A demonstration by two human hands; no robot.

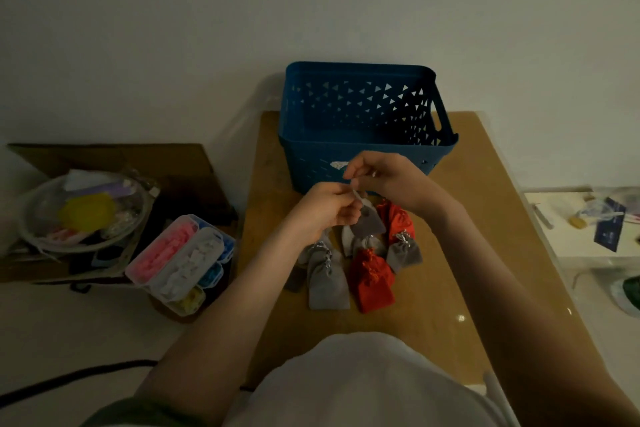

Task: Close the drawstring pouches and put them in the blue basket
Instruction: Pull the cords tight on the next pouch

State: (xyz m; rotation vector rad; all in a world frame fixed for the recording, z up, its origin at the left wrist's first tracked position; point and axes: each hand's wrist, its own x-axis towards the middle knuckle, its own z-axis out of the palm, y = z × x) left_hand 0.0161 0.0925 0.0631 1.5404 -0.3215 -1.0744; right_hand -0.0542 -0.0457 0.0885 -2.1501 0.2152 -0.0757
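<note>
Grey pouch (369,224) hangs lifted above the pile | left hand (325,208) pinches its neck, fingers curled | right hand (384,180) pinches the drawstring at 1 o'clock of it | pile of grey and red pouches (346,267) lies at 6 o'clock on the worktop (450,253) | blue basket (311,163) at 12 o'clock, no pouch visible inside | judged early: first closure underway, none stowed

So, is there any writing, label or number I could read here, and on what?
No text here can be read.
White sticker on the blue basket: half hidden by the right hand, blurred.
Dark blue packet at the right: any print too small.
</note>
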